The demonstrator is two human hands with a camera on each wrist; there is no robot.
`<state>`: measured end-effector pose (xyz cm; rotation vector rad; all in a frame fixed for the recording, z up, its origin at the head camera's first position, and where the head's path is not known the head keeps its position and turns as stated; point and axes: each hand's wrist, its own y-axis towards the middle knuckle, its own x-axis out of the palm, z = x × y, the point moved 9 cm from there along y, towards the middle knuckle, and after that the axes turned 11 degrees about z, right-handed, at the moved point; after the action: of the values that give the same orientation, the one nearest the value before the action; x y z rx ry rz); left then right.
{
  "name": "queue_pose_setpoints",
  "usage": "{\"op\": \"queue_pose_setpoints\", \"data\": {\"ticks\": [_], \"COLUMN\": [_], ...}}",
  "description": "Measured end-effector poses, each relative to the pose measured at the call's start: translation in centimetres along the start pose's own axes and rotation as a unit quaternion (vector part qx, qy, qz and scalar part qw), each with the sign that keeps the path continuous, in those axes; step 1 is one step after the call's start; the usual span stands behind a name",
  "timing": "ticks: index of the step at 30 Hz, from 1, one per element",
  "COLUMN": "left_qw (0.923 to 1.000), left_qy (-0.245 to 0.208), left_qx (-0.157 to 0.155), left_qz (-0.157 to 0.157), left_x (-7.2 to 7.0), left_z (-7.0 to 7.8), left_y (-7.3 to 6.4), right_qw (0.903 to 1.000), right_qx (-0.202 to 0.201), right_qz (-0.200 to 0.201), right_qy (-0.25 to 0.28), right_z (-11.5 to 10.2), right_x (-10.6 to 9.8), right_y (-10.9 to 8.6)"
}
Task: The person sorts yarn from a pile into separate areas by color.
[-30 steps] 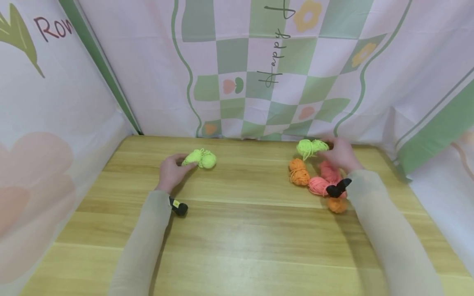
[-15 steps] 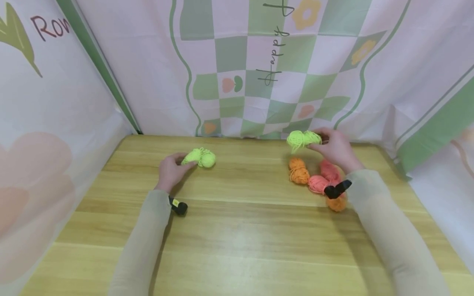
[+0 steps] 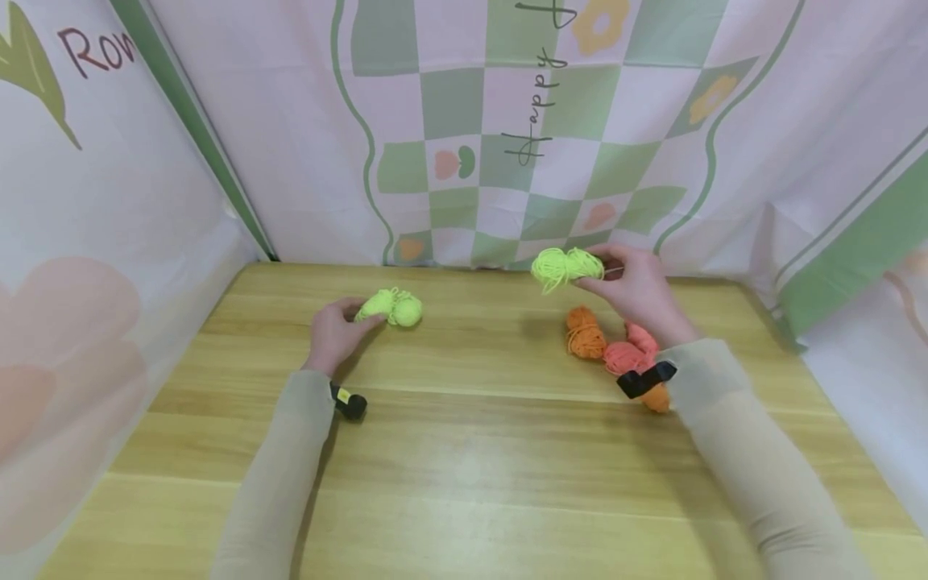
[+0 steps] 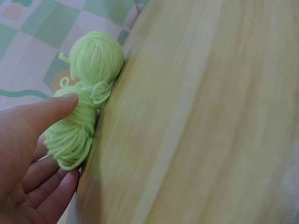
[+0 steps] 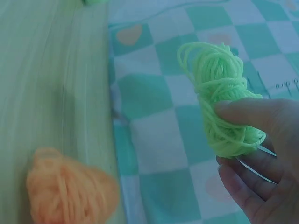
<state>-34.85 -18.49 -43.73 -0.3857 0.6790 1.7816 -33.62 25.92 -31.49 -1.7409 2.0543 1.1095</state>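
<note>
My left hand (image 3: 336, 334) holds a lime-green yarn skein (image 3: 406, 310) at the far left part of the table. In the left wrist view the thumb presses on the looped half of this skein (image 4: 74, 126), with the fingers behind it; its rounder half (image 4: 97, 56) sticks out beyond the thumb. My right hand (image 3: 641, 290) pinches a second lime-green yarn skein (image 3: 561, 267) by one end, raised above the table near the back. Loose loops hang from this skein (image 5: 219, 88) in the right wrist view.
Below my right hand lie an orange yarn skein (image 3: 584, 334), coral-pink yarn (image 3: 625, 357) and another orange skein (image 3: 656, 397), partly hidden by the black wrist camera (image 3: 645, 380). A patterned curtain (image 3: 453, 105) hangs along the wooden table's (image 3: 464, 483) back edge.
My right hand has lifted its green skein from beside the orange and pink yarn and carried it leftward. The left hand and its skein have stayed in place.
</note>
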Motion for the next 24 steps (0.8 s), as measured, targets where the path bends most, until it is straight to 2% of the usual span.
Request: {"op": "queue_pose_setpoints", "data": {"ticks": [4,16,24], "left_qw": [1.0000,1.0000,1.0000], "left_qy": [-0.003,-0.003,-0.002], "left_qx": [-0.001,-0.003,0.000], "left_qz": [-0.002,-0.004,-0.002], "left_x": [0.1,0.2,0.2], "left_z": [-0.2,-0.4,-0.4], "left_y": [0.1,0.2,0.2], "right_qw": [0.9999,0.9992,0.9970], "right_qx": [-0.011,-0.017,-0.055], "right_qz": [0.005,-0.024,-0.031], "right_qy": [0.008,0.027,0.044], "right_z": [-1.2,-3.5,-5.1], "right_x": [0.8,4.0,6.1], "right_y": [-0.2,-1.6,-2.6]}}
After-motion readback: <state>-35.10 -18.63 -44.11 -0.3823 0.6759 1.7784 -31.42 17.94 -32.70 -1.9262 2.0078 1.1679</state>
